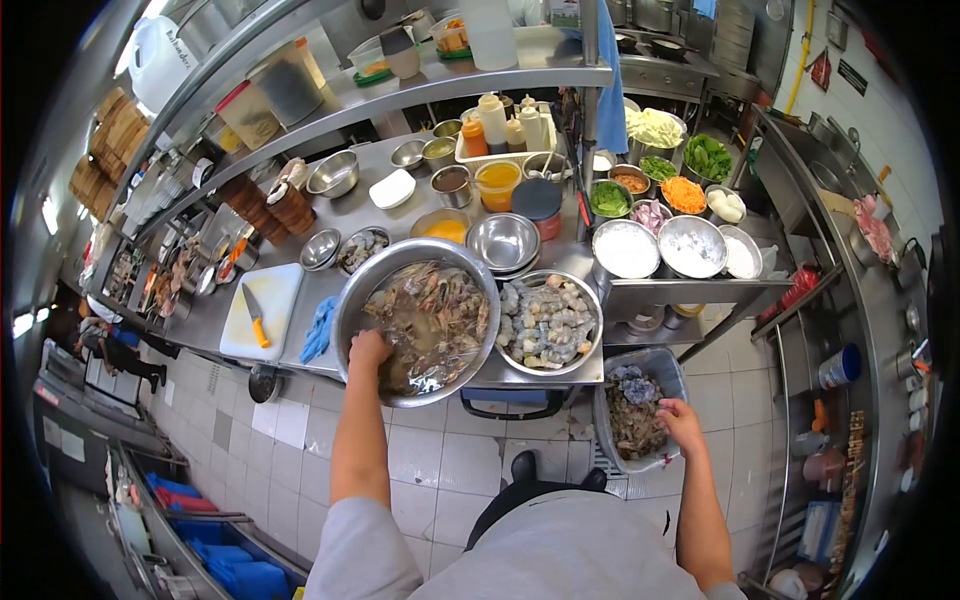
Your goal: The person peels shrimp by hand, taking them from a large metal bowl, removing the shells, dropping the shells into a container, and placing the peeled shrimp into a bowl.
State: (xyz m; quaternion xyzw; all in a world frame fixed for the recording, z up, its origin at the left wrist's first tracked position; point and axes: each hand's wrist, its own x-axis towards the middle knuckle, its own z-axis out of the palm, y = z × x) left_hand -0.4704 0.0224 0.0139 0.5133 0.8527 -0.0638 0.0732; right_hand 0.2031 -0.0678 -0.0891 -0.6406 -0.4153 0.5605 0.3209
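Grey shirt [570,550] closest, then the big steel bowl [350,300], then the bin [604,410]! Bowl's shrimp [430,310] lie just right of the nearer left hand [370,348], fingers hidden, grip impossible to tell; right hand [682,425] curls over bin's edge, pinch unclear.

Commercial kitchen — steel shelving [400,104] (well stocked), squeeze bottles [492,120], stove [655,70], large bowl of prawns [352,300], tiled floor [440,458]
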